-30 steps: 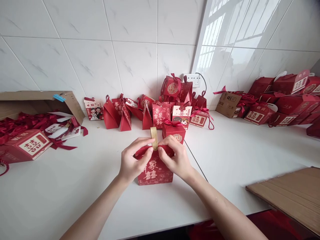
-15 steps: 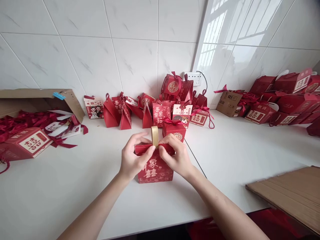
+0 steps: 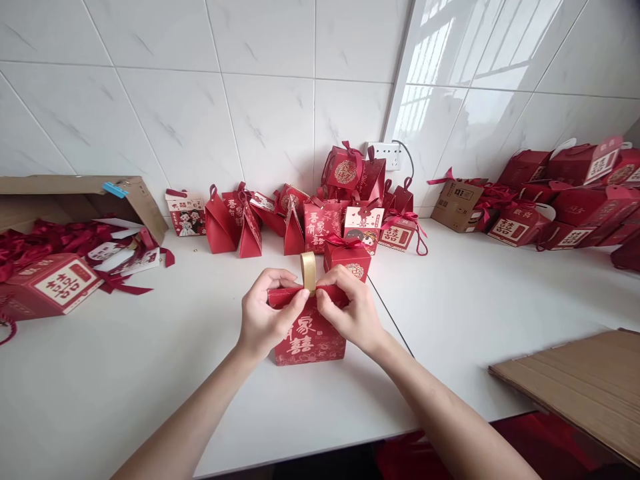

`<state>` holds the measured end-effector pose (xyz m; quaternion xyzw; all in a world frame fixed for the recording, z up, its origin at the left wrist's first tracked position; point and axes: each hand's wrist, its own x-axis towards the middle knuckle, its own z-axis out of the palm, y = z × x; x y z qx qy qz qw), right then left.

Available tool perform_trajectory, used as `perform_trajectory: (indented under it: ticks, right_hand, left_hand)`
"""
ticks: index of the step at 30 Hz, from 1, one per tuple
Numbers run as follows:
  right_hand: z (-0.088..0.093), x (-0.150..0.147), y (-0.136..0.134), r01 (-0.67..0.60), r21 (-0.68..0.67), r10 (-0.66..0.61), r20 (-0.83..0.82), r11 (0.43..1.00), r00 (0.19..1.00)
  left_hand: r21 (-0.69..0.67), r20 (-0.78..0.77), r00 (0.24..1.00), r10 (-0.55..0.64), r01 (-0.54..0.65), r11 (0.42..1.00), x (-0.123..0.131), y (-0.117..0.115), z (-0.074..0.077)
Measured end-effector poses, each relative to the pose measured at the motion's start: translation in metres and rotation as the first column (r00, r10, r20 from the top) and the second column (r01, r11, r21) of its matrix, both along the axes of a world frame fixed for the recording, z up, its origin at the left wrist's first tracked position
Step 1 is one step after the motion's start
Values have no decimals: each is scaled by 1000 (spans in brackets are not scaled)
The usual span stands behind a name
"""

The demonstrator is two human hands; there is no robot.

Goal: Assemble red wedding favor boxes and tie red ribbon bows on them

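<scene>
A red gift box [image 3: 317, 341] with pale printed characters stands upright on the white table in front of me. A gold ribbon loop [image 3: 309, 270] rises from the middle of its top edge. My left hand [image 3: 267, 312] pinches the top edge left of the loop, thumb in front and fingers behind. On the other side of the loop, my right hand [image 3: 353, 310] grips the same edge between thumb and fingers. Both thumb tips sit close to the ribbon's base. The fingers behind the box are partly hidden.
Just behind stands a small red box with a bow [image 3: 347, 257]. Several finished-looking red boxes [image 3: 250, 227] line the tiled wall. At left, a cardboard carton [image 3: 145, 200] holds red ribbons; more boxes [image 3: 565, 207] pile up at right, above a cardboard sheet [image 3: 575, 387].
Almost nothing differs. Both hands keep their hold on the top edge of the gift box, and the view has shifted very slightly.
</scene>
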<state>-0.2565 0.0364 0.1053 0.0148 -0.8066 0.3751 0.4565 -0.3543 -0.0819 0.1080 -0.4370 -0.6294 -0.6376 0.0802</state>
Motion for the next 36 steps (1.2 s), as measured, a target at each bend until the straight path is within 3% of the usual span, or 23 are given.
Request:
perform_trajectory:
  ticks: [7,10,12,14,16,18,20,24,27,34,36]
  right_hand:
    - [0,1,0,-13,12,13,2,1000,1000]
    - [1,3,2,25,-49,-24,9,998,1000]
    - [2,5,9,88,-171,-97,-42,981,994]
    - [3,7,19,141,-365,-207,-149,920,967]
    - [3,6,30,115,-551,-302,-261,827,917]
    - [3,4,39,38,-662,-330,-322,749,887]
    - [2,1,43,-39,-705,-300,-351,708,887]
    - [2,-2,42,-203,-666,-146,-429,717,892]
    - [1,-3,38,-234,-634,-57,-404,737,913]
    - [-5,-6,35,-291,-552,18,-447,782,894]
    - [-3,-7,33,-331,-549,45,-468,767,882]
  left_hand:
    - [-24,11,1000,-29,29,999,-1,0,-1]
    - [-40,51,987,-152,154,987,-7,-1,-4]
    - [1,44,971,-234,235,972,-14,0,-7]
    - [45,23,965,-263,262,964,-19,2,-11]
    - [20,38,958,-284,284,959,-20,4,-14]
    - [-65,87,940,-330,336,940,-17,6,-16]
    - [-130,102,930,-353,364,922,-13,6,-16]
    - [-94,-125,964,-233,222,970,-10,3,-15]
    - [-21,-357,921,-154,157,987,-16,1,-15]
    - [118,-570,809,-141,251,961,-25,3,-18]
    - [138,-612,779,-136,276,951,-26,4,-17]
